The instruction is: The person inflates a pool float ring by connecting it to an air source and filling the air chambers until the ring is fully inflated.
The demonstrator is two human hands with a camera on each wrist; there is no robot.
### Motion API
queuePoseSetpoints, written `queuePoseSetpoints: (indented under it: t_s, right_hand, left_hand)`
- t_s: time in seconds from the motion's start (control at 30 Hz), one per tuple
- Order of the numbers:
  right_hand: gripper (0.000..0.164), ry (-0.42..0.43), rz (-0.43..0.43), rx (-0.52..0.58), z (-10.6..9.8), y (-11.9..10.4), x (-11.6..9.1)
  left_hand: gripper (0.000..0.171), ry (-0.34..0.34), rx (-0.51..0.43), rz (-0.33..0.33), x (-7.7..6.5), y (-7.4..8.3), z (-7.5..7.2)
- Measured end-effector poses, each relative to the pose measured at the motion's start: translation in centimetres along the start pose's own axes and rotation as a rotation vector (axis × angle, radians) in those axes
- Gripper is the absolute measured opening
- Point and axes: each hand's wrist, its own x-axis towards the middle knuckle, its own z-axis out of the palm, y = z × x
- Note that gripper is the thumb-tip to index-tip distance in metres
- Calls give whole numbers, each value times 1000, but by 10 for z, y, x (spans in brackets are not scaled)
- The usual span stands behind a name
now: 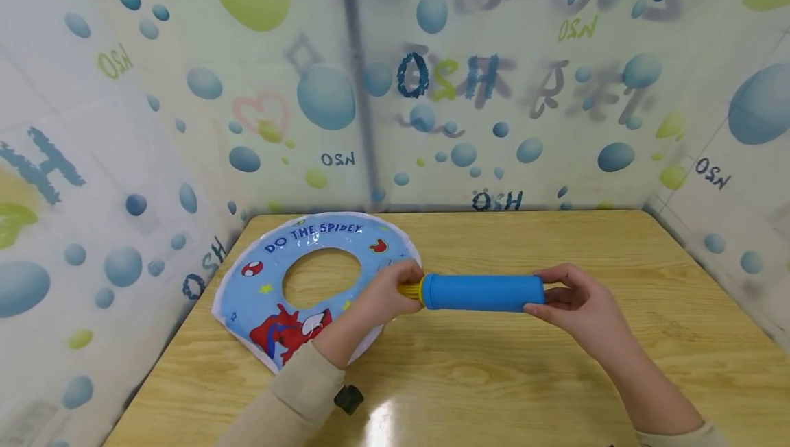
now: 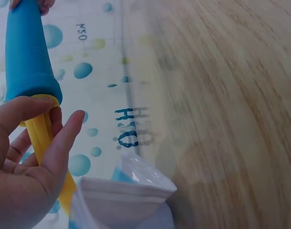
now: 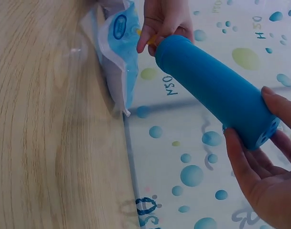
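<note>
Left hand (image 1: 391, 289) pinches the yellow shaft (image 1: 411, 291) of the blue pump (image 1: 484, 293) between thumb and fingers, just where the shaft meets the collar. At the opposite end, the right hand (image 1: 574, 303) holds the barrel in its curled fingertips, thumb on 1 side and fingers on the other, with the palm off it. So the pump lies squarely between the 2 hands, neither being nearer: its long axis runs from left to right, roughly parallel to the table's back edge, shaft toward the left edge, barrel toward the right. In the right wrist view, the barrel's far end shows several small holes. The pump appears to be held above the table (image 1: 481, 378) rather than resting on it.

Outward from the shaft end, a printed ring (image 1: 247, 296) lies toward the table's back left corner, its hole facing up. It is nearer the left hand, whose forearm passes over it; whether the shaft's tip touches it, I cannot tell. Beyond the back edge stands a wall (image 1: 432, 138) patterned with blue and green drops.
</note>
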Motion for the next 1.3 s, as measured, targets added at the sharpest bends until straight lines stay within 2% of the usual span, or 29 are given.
queuePoseSetpoints:
  t_s: [0.13, 0.4, 0.6, 0.83, 0.93, 1.1, 1.3]
  right_hand:
    - [54, 27, -28, 1, -7, 0, -3]
    - [51, 91, -104, 9, -35, 2, -10]
    - [50, 114, -103, -17, -58, 8, -17]
    - [50, 130, -197, 122, -77, 20, -23]
    - [51, 155, -202, 115, -84, 24, -25]
    - [51, 177, -175, 22, -83, 22, -25]
    - [46, 105, -118, -2, -68, 13, -16]
  left_hand:
    - [30, -4, -5, -7, 1, 1, -3]
    - [31, 7, 4, -90, 3, -3, -11]
    - [30, 4, 5, -88, 2, -9, -16]
    - [30, 15, 7, -96, -1, -16, -22]
    - [29, 16, 5, -93, -2, -18, -23]
    - [28, 19, 5, -83, -5, -14, -22]
    - [28, 24, 8, -90, -5, -8, -17]
